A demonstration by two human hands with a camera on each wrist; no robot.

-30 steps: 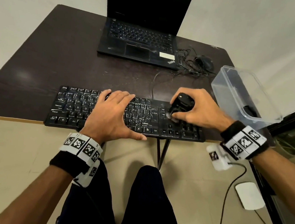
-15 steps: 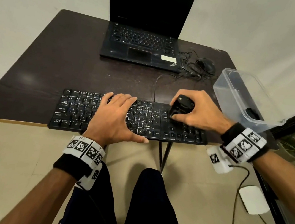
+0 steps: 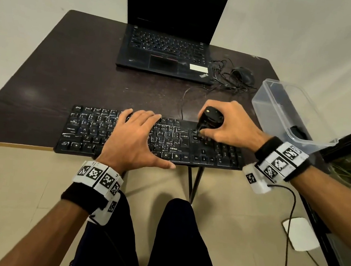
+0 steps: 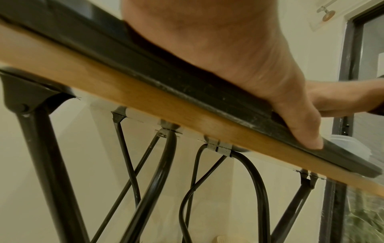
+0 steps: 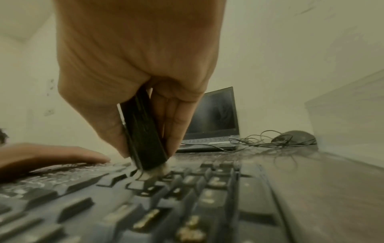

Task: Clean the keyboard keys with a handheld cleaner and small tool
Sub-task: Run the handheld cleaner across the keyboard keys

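Right hand [image 3: 232, 126] grips black handheld cleaner [image 3: 209, 120] — tip down on keyboard [image 3: 86, 135] keys; left hand [image 3: 134, 138] flat, fingers straight, on keyboard — bench [image 3: 55, 78] edge.

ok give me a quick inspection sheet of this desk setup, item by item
surface: dark table, pale front edge; keyboard lies along that edge
job's things: handheld cleaner, tip down on keys beside the number pad; no separate small tool identified
clutter: open laptop, screen dark; clear plastic box at the right edge, a dark item inside, unidentifiable
hands: left hand flat on the keyboard's middle, thumb over the front edge; right hand grips the cleaner
cables: tangle beside the mouse; a cable runs from the tangle toward the keyboard; a wire hangs from the right wrist
surroundings: tiled floor, white pad on it, plain wall
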